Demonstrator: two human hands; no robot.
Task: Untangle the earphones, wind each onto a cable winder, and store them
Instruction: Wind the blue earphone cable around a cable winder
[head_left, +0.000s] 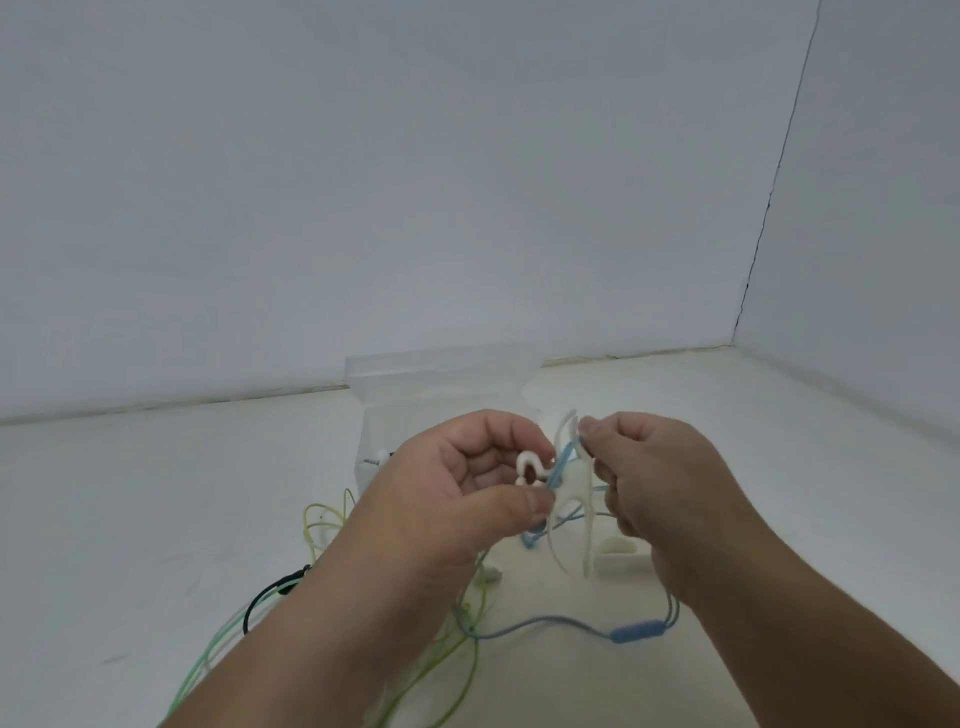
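Note:
A white fishbone-shaped cable winder (566, 499) is held upright above the table between both hands. My left hand (457, 499) pinches its white curled end together with a few turns of the blue earphone cable (558, 470). My right hand (660, 483) pinches the blue cable beside the winder's top. The rest of the blue cable, with its inline remote (636, 631), trails on the table below my right wrist. Yellow-green earphone cables (322, 519) lie tangled at the left and under my left arm.
A clear plastic storage box (436, 384) stands open behind my hands, against the white wall. Another white winder (621, 553) lies on the table under my right hand. A black cable loop (270, 592) and a pale green cable (208, 654) lie at the lower left.

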